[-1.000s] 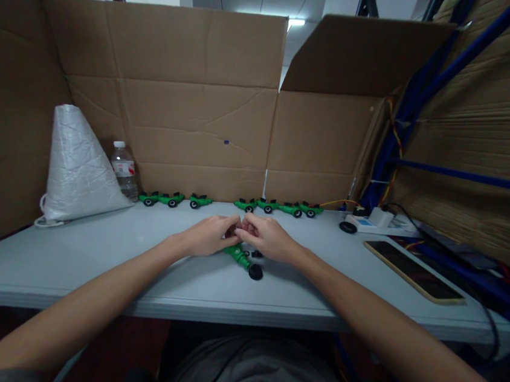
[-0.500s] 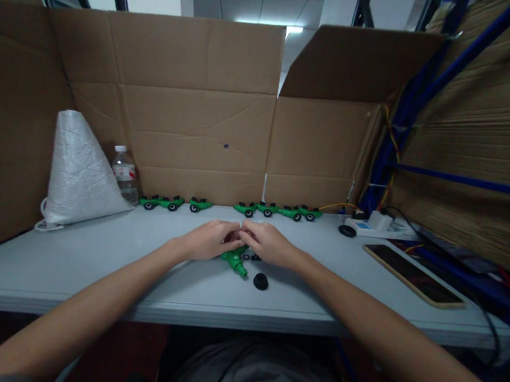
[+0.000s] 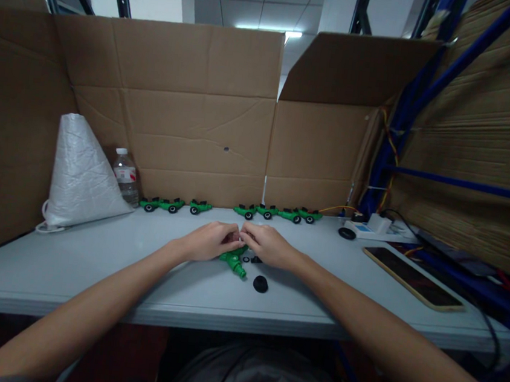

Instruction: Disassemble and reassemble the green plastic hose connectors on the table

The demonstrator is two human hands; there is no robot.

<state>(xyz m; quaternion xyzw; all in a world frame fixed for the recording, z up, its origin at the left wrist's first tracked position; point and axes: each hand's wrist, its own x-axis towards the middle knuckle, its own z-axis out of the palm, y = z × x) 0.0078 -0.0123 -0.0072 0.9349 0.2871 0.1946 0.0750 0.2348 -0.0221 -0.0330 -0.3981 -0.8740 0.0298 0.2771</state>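
My left hand (image 3: pixel 211 241) is closed, its fingers pinched together over a green plastic piece (image 3: pixel 235 262). Opposite it, my right hand (image 3: pixel 271 246) is closed too, its fingertips meeting those of the left. Whatever small part lies between the fingertips is hidden. The green piece sticks out below my left fingers toward the table's front. Beside it, under my right hand, lie a small black ring (image 3: pixel 246 259) and a small black part (image 3: pixel 256 259). A round black piece (image 3: pixel 260 284) rests nearer the front edge.
Several green toy cars with black wheels (image 3: pixel 267 211) line the back of the white table (image 3: pixel 171 291). A silvery bag (image 3: pixel 83 179) and a bottle (image 3: pixel 126 177) stand left. On the right are a phone (image 3: pixel 412 277), a power strip (image 3: pixel 376 227) and a black disc (image 3: pixel 346 233).
The whole view has shifted slightly. Both hands stay together at the same spot, with their fingertips apart by a slightly different amount.
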